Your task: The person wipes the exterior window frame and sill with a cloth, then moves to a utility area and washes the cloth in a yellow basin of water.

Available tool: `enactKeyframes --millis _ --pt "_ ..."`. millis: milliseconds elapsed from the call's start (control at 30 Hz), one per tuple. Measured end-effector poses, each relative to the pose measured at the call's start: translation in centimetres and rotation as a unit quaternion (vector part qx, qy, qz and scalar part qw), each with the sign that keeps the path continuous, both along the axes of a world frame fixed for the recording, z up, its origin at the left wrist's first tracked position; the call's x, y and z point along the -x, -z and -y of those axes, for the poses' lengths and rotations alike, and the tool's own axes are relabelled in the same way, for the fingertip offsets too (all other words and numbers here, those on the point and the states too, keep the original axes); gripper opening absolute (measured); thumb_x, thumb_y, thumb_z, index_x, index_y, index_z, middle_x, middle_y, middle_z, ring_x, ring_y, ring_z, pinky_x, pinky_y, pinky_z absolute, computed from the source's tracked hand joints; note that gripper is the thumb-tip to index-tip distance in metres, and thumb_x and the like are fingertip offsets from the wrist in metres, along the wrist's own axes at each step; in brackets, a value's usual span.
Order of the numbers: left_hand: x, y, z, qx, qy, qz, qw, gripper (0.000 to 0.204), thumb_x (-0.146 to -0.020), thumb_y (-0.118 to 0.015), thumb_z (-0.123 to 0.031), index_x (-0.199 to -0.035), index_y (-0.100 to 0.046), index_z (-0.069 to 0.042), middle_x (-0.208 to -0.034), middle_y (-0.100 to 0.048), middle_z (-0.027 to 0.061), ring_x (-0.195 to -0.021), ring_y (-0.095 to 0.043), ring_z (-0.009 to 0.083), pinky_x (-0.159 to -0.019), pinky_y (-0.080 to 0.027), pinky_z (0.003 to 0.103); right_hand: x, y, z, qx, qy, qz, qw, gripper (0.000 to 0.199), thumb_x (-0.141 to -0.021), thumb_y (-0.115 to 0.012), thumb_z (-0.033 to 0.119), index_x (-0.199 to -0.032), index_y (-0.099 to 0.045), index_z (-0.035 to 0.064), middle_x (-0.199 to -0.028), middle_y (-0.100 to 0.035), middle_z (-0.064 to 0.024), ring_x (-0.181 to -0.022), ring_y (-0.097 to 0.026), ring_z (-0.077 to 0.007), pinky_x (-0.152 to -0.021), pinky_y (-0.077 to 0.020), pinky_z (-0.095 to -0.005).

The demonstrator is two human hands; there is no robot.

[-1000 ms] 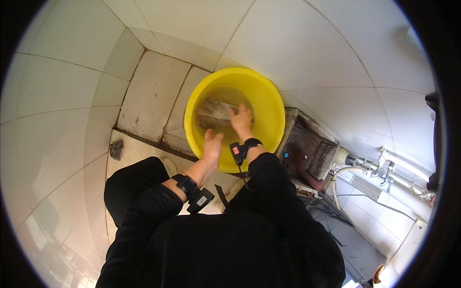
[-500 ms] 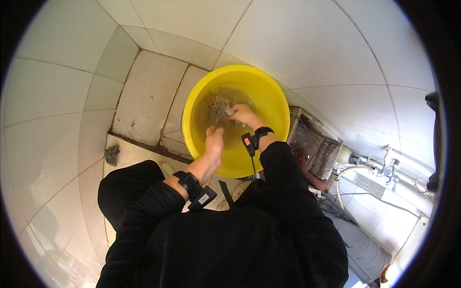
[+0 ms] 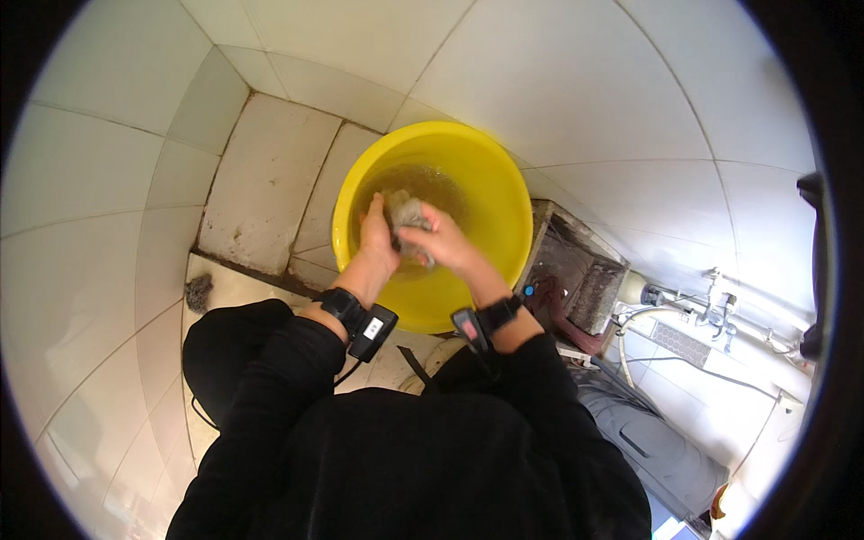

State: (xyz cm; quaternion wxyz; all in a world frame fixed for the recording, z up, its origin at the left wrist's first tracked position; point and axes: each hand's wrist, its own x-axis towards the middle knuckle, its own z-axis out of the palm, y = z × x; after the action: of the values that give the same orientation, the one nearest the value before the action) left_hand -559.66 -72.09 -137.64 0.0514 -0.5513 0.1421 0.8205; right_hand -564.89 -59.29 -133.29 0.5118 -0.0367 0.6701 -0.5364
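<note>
A yellow basin [image 3: 506, 162] holds murky brownish water [image 3: 447, 187]. Inside it, a wet, crumpled greyish cloth [image 3: 407, 214] is bunched between my two hands, just above or at the water. My left hand [image 3: 376, 236] cups the cloth from the left, its fingers pointing away from me. From the right, my right hand [image 3: 443, 241] closes on the same cloth with bent fingers. Motion blur and the hands cover part of the cloth, so its full shape is hidden. Both wrists wear black straps with small black devices.
Right of the basin is a dirty stone-edged trough [image 3: 601, 292] with reddish-brown material [image 3: 576, 331] beside it. Pipes and taps [image 3: 720, 301] run along the right wall. A dark scouring pad [image 3: 199, 292] lies at left. Tiled walls stand close on the left and ahead.
My left hand has moved forward to meet the cloth. My right hand has drawn the cloth nearer to me, so both hands now press it between them.
</note>
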Motion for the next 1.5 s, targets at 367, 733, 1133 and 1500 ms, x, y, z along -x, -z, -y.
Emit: enactKeyframes --millis 367,733,1133,1500 --pt "-0.1 0.8 -4.4 0.105 0.020 0.015 0.994 0.044 -0.105 -0.047 -0.041 -0.130 -0.055 -0.007 -0.121 -0.062 0.0101 -0.111 -0.058 0.0228 -0.092 -0.050 0.035 -2.1 -0.8 1.9 -0.280 0.020 -0.375 0.884 0.046 -0.100 -0.043 0.044 -0.095 -0.072 0.0094 -0.086 -0.070 -0.0223 -0.080 -0.067 -0.0426 -0.072 -0.0529 -0.0502" --pt "0.8 -2.0 -4.7 0.039 0.056 0.002 0.998 0.039 -0.106 -0.044 -0.042 -0.110 -0.063 -0.009 -0.099 -0.066 0.0062 -0.093 -0.062 0.0225 -0.084 -0.052 0.040 -1.5 -0.8 0.6 -0.246 0.044 -0.411 0.877 0.044 -0.102 -0.041 0.039 -0.094 -0.072 0.0082 -0.086 -0.070 -0.0215 -0.078 -0.066 -0.0436 -0.071 -0.0523 -0.0529" --pt "1.3 -1.9 -4.4 0.062 0.074 0.000 0.995 0.060 -0.105 -0.045 -0.048 -0.136 -0.051 0.003 -0.133 -0.058 0.0179 -0.115 -0.059 0.0287 -0.096 -0.050 0.041 2.0 5.1 -1.6 -0.252 -0.042 -0.440 0.861 0.039 -0.099 -0.050 0.040 -0.101 -0.072 0.0078 -0.092 -0.070 -0.0221 -0.089 -0.068 -0.0393 -0.078 -0.0537 -0.0481" --pt "-1.2 1.9 -2.7 0.184 0.067 0.139 0.971 0.067 -0.104 -0.037 -0.053 -0.155 -0.030 -0.010 -0.154 -0.040 0.0140 -0.137 -0.044 0.0291 -0.103 -0.046 0.050 2.9 13.8 0.3 -0.351 -0.119 -0.283 0.885 0.064 -0.096 -0.060 0.024 -0.154 -0.036 0.0144 -0.159 -0.022 -0.0293 -0.123 -0.055 -0.0454 -0.105 -0.0442 -0.0511"
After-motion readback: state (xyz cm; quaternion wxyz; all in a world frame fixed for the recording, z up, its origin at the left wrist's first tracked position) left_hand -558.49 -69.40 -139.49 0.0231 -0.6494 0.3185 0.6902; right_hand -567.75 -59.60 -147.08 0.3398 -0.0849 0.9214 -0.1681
